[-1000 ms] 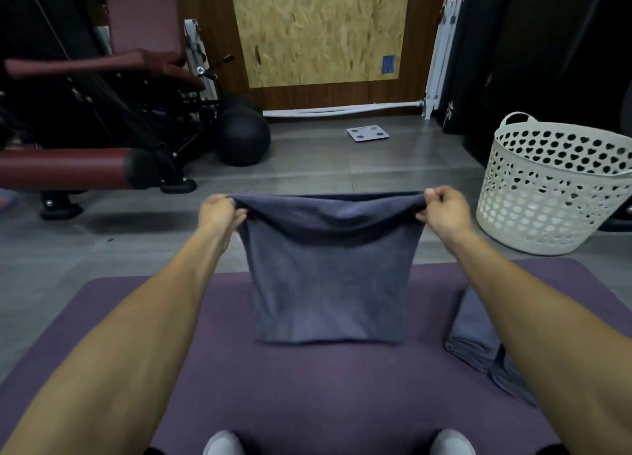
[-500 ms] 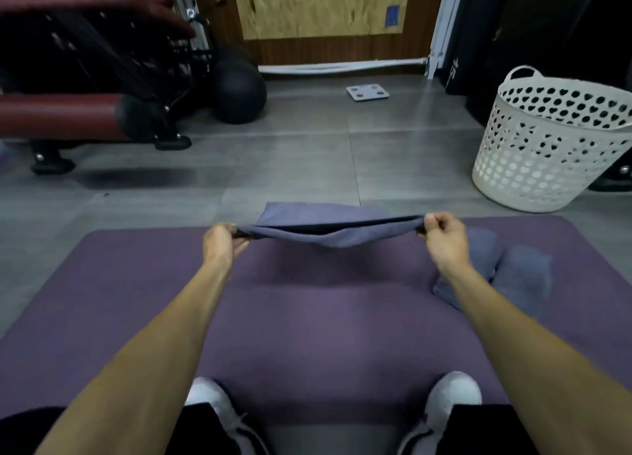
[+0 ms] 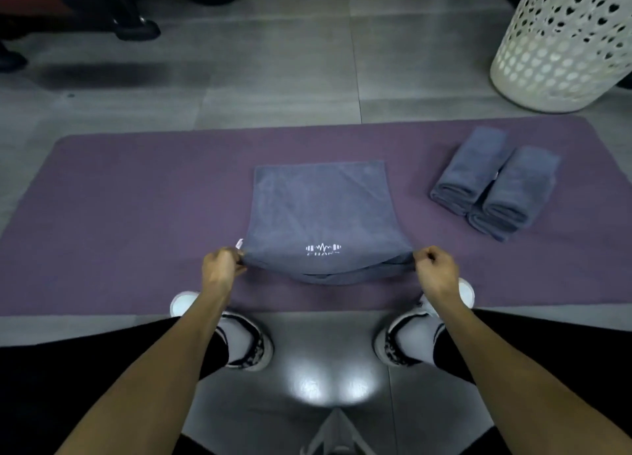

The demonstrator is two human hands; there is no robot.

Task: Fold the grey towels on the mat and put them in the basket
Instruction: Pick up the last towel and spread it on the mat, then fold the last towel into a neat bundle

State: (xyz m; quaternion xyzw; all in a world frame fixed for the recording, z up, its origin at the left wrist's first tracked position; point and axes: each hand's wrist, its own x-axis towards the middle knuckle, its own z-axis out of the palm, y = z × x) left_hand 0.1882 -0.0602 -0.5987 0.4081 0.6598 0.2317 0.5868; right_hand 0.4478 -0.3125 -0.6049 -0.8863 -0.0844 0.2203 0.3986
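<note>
On purple mat (image 3: 136,215): left hand (image 3: 220,270), right hand (image 3: 436,271) each pinch grey towel (image 3: 321,215) near corners.

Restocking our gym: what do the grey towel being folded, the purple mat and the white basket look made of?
Grey towel: soft matte microfibre-like cloth, drapes limply. Purple mat: matte foam or rubber, probably; lies flat. White basket: smooth moulded plastic, perforated wall.
</note>
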